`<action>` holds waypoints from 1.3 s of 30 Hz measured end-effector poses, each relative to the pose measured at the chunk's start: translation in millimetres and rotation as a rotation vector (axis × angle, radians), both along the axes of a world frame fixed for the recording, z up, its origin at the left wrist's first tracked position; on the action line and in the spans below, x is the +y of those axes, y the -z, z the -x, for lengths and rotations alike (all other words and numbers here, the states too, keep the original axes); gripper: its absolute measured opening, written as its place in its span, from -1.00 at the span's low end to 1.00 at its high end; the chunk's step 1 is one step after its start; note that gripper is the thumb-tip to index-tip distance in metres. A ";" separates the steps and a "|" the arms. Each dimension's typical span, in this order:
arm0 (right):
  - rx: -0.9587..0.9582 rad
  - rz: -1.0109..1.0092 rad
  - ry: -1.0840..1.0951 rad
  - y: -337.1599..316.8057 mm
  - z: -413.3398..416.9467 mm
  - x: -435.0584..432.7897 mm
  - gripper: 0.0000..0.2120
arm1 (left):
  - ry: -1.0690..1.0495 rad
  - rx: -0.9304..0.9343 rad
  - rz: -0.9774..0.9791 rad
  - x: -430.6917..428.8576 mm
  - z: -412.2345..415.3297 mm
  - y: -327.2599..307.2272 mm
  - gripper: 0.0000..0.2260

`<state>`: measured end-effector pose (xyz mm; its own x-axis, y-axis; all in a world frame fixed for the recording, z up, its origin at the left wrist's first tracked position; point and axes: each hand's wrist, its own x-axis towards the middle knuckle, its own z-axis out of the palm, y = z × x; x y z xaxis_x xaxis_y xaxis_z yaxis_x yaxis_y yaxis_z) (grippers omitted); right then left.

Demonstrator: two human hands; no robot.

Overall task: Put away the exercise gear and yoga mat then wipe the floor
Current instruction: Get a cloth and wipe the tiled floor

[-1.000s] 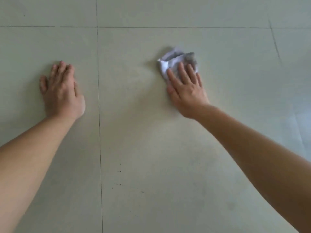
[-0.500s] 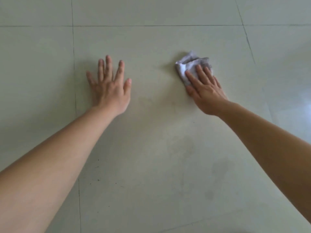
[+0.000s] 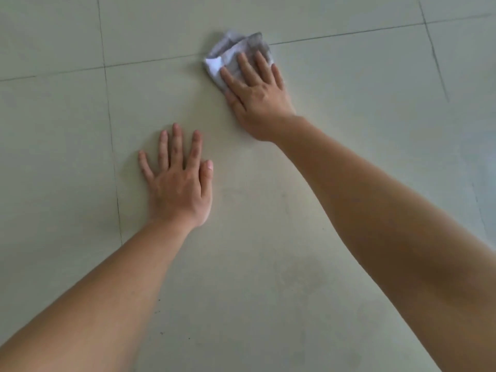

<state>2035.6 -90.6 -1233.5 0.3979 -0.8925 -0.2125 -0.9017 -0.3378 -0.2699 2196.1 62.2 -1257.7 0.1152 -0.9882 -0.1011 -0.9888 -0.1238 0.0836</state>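
A crumpled white and grey cloth [image 3: 228,53] lies on the pale tiled floor [image 3: 349,84], close to a grout line. My right hand [image 3: 257,95] presses flat on top of it, fingers spread over the fabric, arm stretched far forward. My left hand [image 3: 178,181] rests palm down on the bare tile nearer to me, fingers apart, holding nothing. No exercise gear or yoga mat is in view.
Large light tiles with dark grout lines [image 3: 110,124] fill the view. Faint smudges [image 3: 303,275] and small dark specks [image 3: 161,331] mark the tile near me. A bright reflection [image 3: 480,167] shows at the right edge.
My right hand has pushed the cloth farther forward, up to the grout line. My left hand has shifted right and now sits closer to me than the cloth. The view has tilted.
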 end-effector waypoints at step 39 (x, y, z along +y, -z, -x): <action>0.007 -0.061 0.499 -13.7 120.0 275.5 -0.50 | 0.111 0.127 -0.047 165.3 -20.4 -17.0 -0.46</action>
<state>1915.6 184.9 -1219.8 -0.0757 -0.9594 -0.2716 -0.9510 0.1513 -0.2696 2216.5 227.5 -1240.8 -0.0110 -0.9879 -0.1545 -0.9785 -0.0212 0.2053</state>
